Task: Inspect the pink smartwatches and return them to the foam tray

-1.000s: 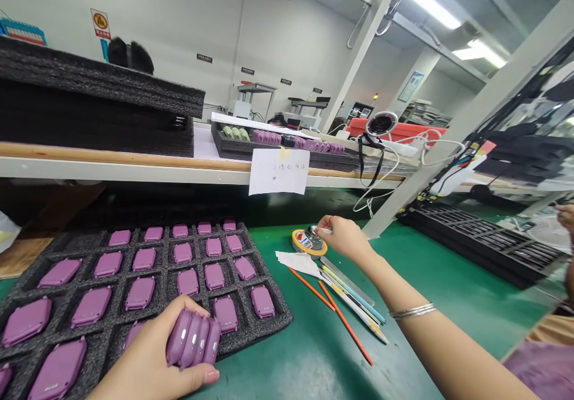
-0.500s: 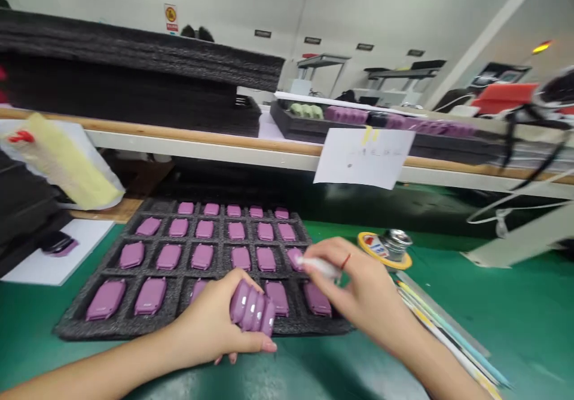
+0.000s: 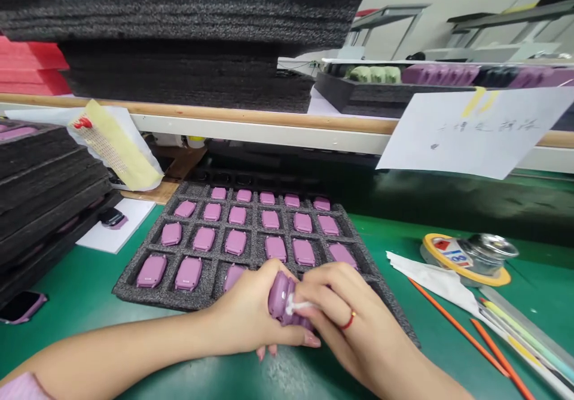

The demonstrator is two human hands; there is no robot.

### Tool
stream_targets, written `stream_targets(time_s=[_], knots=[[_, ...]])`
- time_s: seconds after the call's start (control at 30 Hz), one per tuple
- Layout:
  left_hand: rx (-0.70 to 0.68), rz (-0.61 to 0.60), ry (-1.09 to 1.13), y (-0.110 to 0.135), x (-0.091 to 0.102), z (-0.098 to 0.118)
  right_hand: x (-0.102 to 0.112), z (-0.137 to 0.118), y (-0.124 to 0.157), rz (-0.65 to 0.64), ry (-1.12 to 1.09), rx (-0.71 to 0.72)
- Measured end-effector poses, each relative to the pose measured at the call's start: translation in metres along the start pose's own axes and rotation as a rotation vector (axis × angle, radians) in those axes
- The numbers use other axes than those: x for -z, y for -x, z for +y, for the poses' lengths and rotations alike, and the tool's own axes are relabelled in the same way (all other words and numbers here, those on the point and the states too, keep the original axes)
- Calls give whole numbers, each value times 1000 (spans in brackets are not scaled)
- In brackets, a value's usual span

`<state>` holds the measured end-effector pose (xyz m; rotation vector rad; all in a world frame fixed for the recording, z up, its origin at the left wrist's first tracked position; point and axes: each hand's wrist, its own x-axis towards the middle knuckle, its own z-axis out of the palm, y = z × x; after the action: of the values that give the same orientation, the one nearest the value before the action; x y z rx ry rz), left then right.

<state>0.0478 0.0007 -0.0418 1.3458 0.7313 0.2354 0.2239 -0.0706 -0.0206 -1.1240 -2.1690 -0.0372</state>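
Several purple watch cases (image 3: 278, 295) stand on edge as one small stack in my left hand (image 3: 242, 316), whose fingers are curled round them from the left, with the thumb on top. The stack sits just over the near edge of the black foam tray (image 3: 147, 295), close to the near edge of the green tabletop (image 3: 89, 292). My right hand (image 3: 354, 328) comes in from the right, thumb and forefinger pinching a white swab (image 3: 296, 306), the other fingers folded loosely. The swab lies crosswise, its tip pointing left and touching the outermost case on my right. The cases' long axes run away from me and slightly upward, so the swab meets them almost square on. Both hands touch at the stack, and only the left one carries it. A white paper note (image 3: 470, 131) hangs from the shelf edge with faint handwriting too blurred to read. The yellow tape roll (image 3: 452, 256) towards the right edge bears a red and blue label that I cannot make out either.
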Motion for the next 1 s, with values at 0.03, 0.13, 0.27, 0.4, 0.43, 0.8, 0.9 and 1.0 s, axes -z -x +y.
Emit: stream_targets(time_s=[0.03, 0.13, 0.27, 0.4, 0.43, 0.8, 0.9, 1.0], knots=[[1, -7, 3, 0, 0, 0, -1, 0, 1, -2, -3, -4], [-6, -25, -7, 1, 1, 1, -2, -3, 4, -32, -32, -1], [29, -35, 36, 1, 1, 4, -3, -3, 3, 17, 5, 12], [37, -48, 26, 1, 1, 6, -1, -3, 2, 20, 26, 6], [34, -50, 22, 1, 1, 6, -1, -3, 2, 9, 30, 9], [73, -51, 19, 0, 1, 9, -1, -1, 5, 81, 63, 47], [80, -58, 18, -1, 1, 9, -2, -1, 4, 96, 60, 30], [62, -50, -6, -2, 1, 8, -1, 0, 3, 83, 30, 57]])
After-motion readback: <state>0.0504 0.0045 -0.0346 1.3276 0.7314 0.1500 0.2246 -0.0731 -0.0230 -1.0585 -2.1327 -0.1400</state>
